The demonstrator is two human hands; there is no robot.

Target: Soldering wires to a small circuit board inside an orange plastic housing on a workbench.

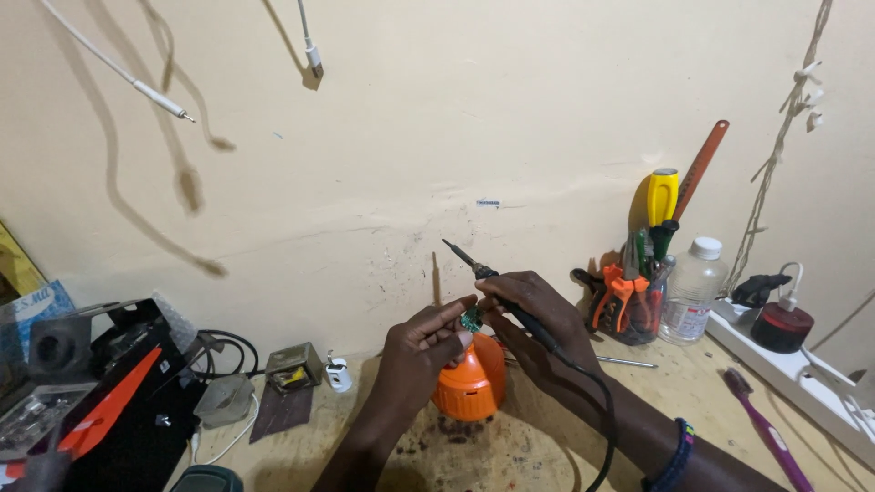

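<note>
head view, near to far: a purple toothbrush [768, 431] lies on the table [510, 451] at the right edge. just beyond the wrists an orange bulb-shaped housing [470, 384] stands on the table, under both hands.

the left hand [421, 348] is closed in a pinch, thumb and fingertips pressed on a small green circuit board [471, 319] held above the housing, right where the two hands meet. the right hand [529, 314] is wrapped shut around a soldering iron [497, 290], gripped like a pen; its black cord runs back along the forearm and its tip points up and to the left, away from the board.

to do this well, as i judge it, the board should stay braced against the housing so it cannot wobble, fingertips kept to the board's edge, and the hot tip kept off the orange plastic and the cord.

farther back, a cup of pliers and screwdrivers [633, 296] and a clear plastic bottle [691, 290] stand by the wall at right; a black tool case [118, 401] sits at left.
</note>
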